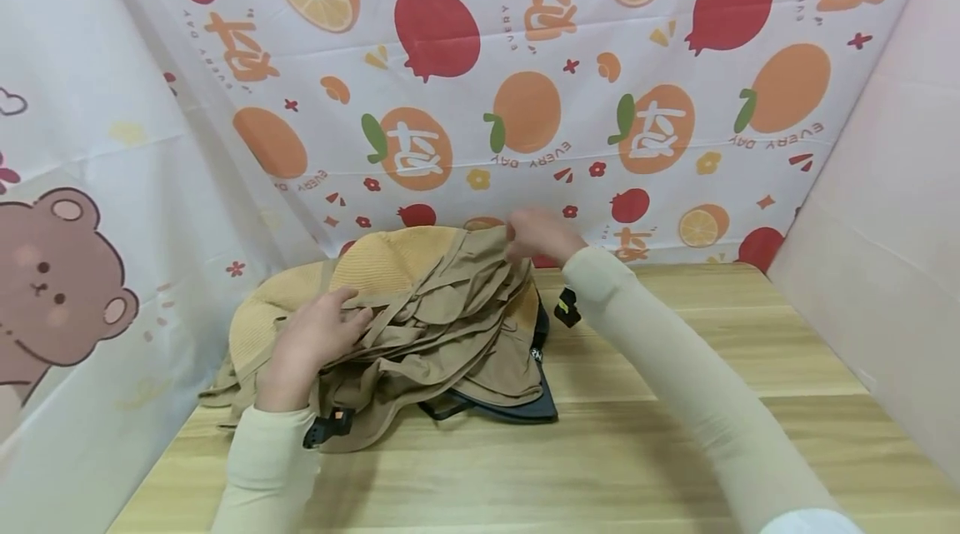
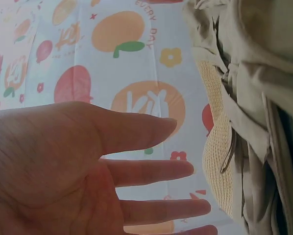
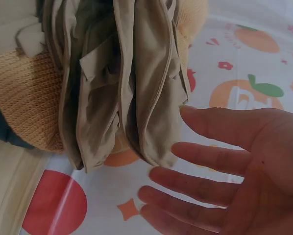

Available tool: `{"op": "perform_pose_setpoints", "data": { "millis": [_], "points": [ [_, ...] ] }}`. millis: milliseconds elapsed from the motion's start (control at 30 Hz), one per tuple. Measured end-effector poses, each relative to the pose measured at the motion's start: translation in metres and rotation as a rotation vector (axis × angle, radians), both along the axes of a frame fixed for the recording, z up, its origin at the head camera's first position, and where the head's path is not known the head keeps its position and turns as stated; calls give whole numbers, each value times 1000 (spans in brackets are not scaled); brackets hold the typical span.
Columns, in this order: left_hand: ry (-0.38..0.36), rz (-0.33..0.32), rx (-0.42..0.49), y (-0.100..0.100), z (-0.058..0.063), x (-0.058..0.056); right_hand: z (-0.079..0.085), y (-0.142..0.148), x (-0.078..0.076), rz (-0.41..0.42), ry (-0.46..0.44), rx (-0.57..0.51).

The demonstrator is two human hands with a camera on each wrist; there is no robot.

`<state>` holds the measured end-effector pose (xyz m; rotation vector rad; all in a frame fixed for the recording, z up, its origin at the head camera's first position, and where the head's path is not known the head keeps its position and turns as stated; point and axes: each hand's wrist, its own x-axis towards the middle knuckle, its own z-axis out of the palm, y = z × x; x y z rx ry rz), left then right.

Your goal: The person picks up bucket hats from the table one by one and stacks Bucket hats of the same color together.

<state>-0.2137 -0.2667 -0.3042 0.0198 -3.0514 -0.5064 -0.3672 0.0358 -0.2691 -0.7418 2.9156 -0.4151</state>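
Note:
A heap of khaki cloth sun hats (image 1: 450,301) with yellow woven crowns (image 1: 382,261) lies piled at the back left of the table. My left hand (image 1: 318,338) hovers over the heap's left side, its fingers spread and holding nothing. In the left wrist view its straight fingers (image 2: 158,213) point toward the folded brims. My right hand (image 1: 543,236) is at the heap's far right corner, blurred in the head view. The right wrist view shows its fingers (image 3: 195,188) extended, with the thumb tip right at a brim's edge (image 3: 158,98).
Under the heap's right side a dark navy item (image 1: 517,411) sticks out. The wooden table (image 1: 675,451) extends to the front and right. A fruit-print curtain (image 1: 480,42) hangs behind, and a white curtain with a bear (image 1: 60,284) is on the left.

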Motion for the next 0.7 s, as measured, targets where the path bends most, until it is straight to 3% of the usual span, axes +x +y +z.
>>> {"op": "perform_pose_setpoints", "data": {
  "millis": [133, 267, 433, 700],
  "points": [
    [-6, 1, 12, -5, -1, -3, -1, -10, -11, -26, 39, -48],
    [-18, 2, 33, -12, -3, -5, -1, -22, -17, 0, 56, -103],
    [-41, 14, 51, -23, -5, -8, -6, -34, -25, 48, 103, -79],
    [-69, 21, 79, -34, -5, -16, -19, -41, -35, 77, 86, 1]
  ]
}}
